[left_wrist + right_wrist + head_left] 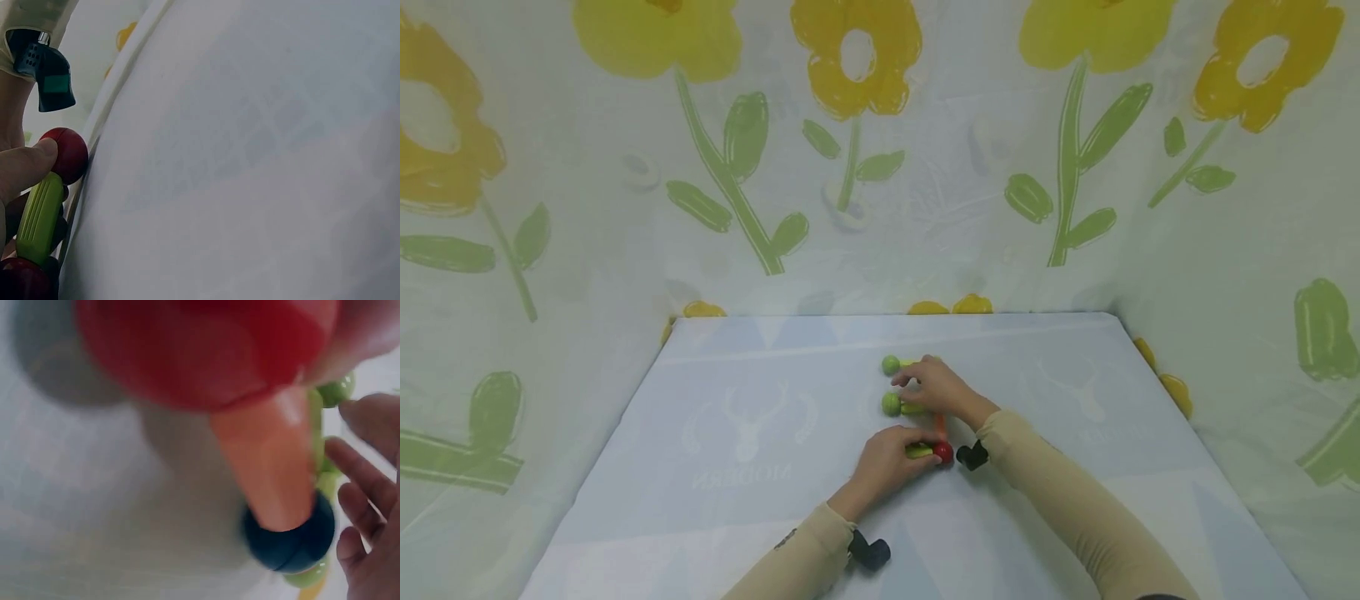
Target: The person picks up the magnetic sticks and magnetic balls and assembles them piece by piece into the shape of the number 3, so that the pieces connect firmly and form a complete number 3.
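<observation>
My left hand (pixel 886 460) grips a yellow-green toy rod (pixel 39 220) with a red ball (pixel 70 153) at its end; the thumb lies against that ball. A second red ball (pixel 24 280) shows at the rod's lower end in the left wrist view. From the gripped red ball, an orange rod (pixel 278 465) leads to a dark blue ball (pixel 297 542). My right hand (pixel 942 387) is over the far part of this ball-and-rod piece, fingers loosely bent, holding nothing. Beside its fingertips are a green ball (pixel 891 404) and another green ball (pixel 891 365), each on a yellow-green rod.
A pale printed cloth covers the table (pixel 745 483). Behind and at both sides hang flower-patterned curtains (pixel 925 183). A black wrist camera (pixel 870 552) sits under the left sleeve, and another black camera (pixel 973 456) is by the right cuff, close to the red ball.
</observation>
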`<state>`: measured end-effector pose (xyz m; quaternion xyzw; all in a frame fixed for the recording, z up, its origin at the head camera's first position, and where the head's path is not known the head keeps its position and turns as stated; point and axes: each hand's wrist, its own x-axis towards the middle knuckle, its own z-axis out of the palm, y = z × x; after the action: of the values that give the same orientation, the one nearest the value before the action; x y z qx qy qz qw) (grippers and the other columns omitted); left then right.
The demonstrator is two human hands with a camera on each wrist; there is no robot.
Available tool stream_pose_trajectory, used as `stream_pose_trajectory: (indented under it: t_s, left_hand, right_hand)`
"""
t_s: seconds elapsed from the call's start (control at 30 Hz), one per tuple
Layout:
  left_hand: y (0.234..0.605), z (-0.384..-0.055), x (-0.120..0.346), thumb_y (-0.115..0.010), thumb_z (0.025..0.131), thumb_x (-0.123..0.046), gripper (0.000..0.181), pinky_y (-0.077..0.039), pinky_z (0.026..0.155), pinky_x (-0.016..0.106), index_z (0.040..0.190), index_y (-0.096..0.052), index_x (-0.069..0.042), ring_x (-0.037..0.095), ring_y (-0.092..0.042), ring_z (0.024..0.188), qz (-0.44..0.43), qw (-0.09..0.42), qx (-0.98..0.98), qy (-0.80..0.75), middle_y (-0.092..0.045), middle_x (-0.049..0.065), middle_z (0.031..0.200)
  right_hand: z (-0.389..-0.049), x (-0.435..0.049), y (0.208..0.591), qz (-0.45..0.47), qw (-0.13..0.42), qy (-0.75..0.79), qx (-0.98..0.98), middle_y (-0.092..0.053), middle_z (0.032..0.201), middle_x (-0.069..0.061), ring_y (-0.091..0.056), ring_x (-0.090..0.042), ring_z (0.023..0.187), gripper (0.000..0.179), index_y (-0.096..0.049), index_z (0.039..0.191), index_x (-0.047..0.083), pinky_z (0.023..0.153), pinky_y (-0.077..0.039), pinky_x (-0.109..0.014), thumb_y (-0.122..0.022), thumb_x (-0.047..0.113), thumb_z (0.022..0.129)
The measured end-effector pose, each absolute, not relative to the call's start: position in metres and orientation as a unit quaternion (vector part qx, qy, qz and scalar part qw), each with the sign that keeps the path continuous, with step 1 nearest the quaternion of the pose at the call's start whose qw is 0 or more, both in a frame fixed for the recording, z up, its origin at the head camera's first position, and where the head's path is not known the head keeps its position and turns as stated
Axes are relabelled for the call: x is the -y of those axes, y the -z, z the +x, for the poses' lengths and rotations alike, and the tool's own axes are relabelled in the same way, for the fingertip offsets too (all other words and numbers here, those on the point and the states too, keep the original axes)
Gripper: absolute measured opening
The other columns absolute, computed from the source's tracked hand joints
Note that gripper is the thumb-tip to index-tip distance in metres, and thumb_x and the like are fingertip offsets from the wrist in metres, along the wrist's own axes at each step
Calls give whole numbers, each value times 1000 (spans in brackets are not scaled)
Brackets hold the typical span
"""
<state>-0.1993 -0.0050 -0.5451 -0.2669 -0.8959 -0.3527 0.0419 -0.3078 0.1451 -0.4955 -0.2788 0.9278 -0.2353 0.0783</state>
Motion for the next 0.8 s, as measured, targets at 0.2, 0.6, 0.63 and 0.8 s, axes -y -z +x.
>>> stream_pose_trajectory:
  t_s: [0.2,0.6,0.63,0.8]
  left_hand:
    - [546,-200,5,-81,88,-35,26,-51,79,27,112,-79,-26,4,-62,89,-274,59,895,347,-74,-13,101]
    - [548,-200,4,-81,88,-35,24,-51,77,27,110,-79,-25,3,-61,86,-269,61,898,344,-73,-12,98]
    - [548,-200,4,-81,88,-35,24,-51,77,27,110,-79,-26,3,-61,86,-269,60,898,343,-73,-12,97]
    - [547,-200,3,-81,87,-35,25,-51,77,27,111,-79,-27,3,-62,87,-265,57,898,346,-74,-14,98]
  right_hand:
    - [-307,-143,491,-351,99,239,-900,-71,121,6,-52,-20,106,25,-77,117,23,93,-45,-41,-69,15,95]
    - [-304,-146,493,-356,123,245,-893,-71,121,10,-57,-18,126,29,-75,119,20,120,-24,-49,-72,9,93]
    - [-304,-147,493,-355,122,247,-893,-71,121,10,-57,-18,126,29,-75,120,20,119,-24,-49,-72,10,93]
    - [-301,-156,494,-338,119,273,-893,-71,121,5,-59,-21,121,30,-74,122,16,112,-37,-48,-73,11,92]
